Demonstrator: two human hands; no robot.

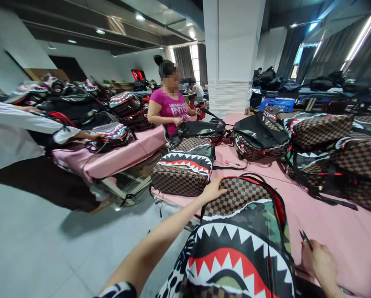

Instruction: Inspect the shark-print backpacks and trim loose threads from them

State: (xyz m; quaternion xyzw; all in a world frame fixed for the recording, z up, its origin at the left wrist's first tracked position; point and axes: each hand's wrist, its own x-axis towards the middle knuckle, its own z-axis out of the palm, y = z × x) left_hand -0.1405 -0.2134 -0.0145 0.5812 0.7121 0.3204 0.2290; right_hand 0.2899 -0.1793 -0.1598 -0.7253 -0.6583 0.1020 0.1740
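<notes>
In front of me a backpack stands with its front panel towards me, printed with brown checks, camouflage and a jagged-toothed shark mouth. My left hand grips its upper left edge, the thumb on the checked front and the other fingers partly hidden. The red-lined main opening shows along its right side. To the right of the bag, over the pink table, my right hand is closed around small dark thread snips, whose pointed tips stick up past the fingers. A similar backpack lies just beyond my left hand.
The pink table carries several more backpacks at the right and one black-backed bag farther off. Across from me a person in a pink shirt handles a bag. At left, another person's white sleeve reaches over a second table.
</notes>
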